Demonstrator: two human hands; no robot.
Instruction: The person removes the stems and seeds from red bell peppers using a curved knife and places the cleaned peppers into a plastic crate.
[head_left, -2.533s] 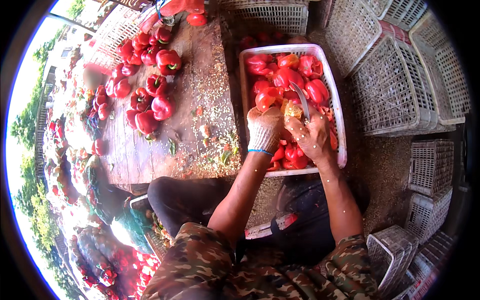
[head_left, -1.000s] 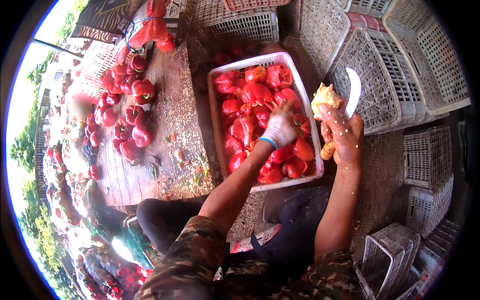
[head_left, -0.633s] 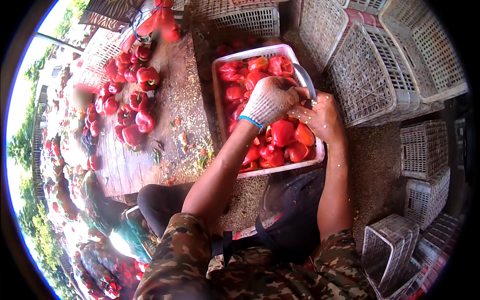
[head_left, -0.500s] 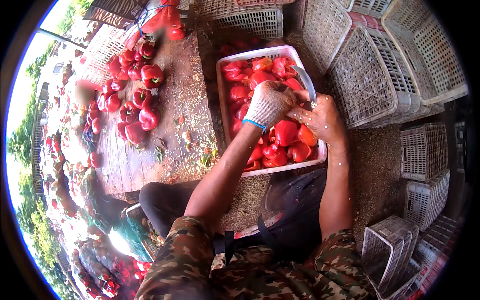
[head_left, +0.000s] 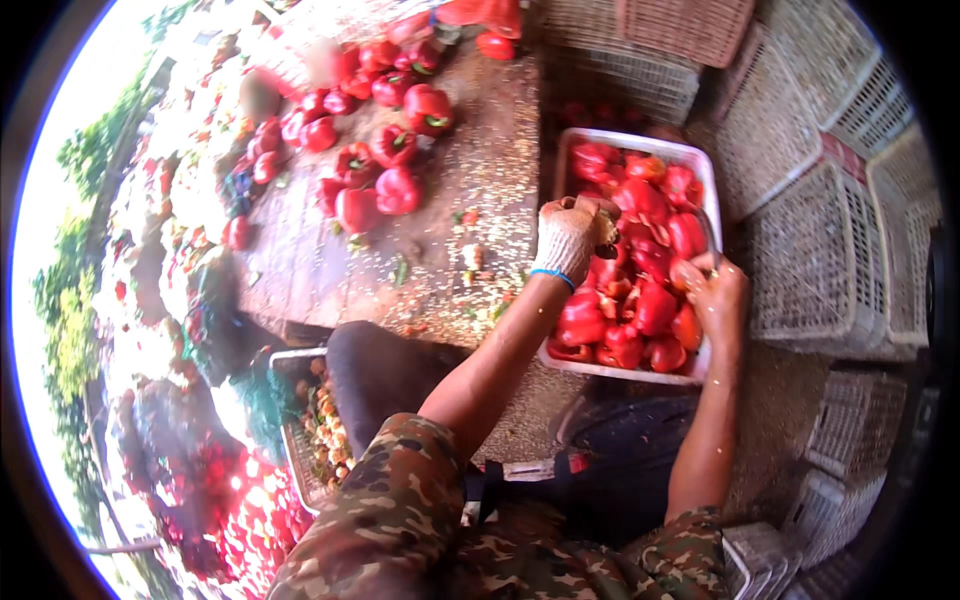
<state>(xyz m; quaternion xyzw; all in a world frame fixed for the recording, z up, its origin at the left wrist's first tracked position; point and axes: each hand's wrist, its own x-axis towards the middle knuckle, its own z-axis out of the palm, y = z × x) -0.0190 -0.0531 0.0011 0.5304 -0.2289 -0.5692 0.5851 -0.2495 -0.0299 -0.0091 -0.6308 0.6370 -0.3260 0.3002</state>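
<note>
My left hand (head_left: 565,240), in a whitish knit glove with a blue band at the wrist, is closed at the left side of a pale plastic crate (head_left: 622,373). A small brownish-yellow lump, seemingly a pepper core (head_left: 606,232), sticks out of its fingers. Over the crate's right edge, my bare right hand (head_left: 718,298) grips a curved knife (head_left: 711,232); its handle is hidden in the fist and its blade points away from me. Red bell peppers (head_left: 655,307), several cut open, fill the crate.
Whole red peppers (head_left: 397,190) lie on a seed-strewn wooden table (head_left: 480,130) to the left. A crate of pale scraps (head_left: 330,425) stands by my left knee. Stacked plastic crates (head_left: 815,255) line the right side. Heaped peppers (head_left: 255,510) show at lower left.
My hands, together over the crate before, have parted: the left has drawn back leftward with the core, the right has moved to the crate's right edge with the knife. The view has turned left.
</note>
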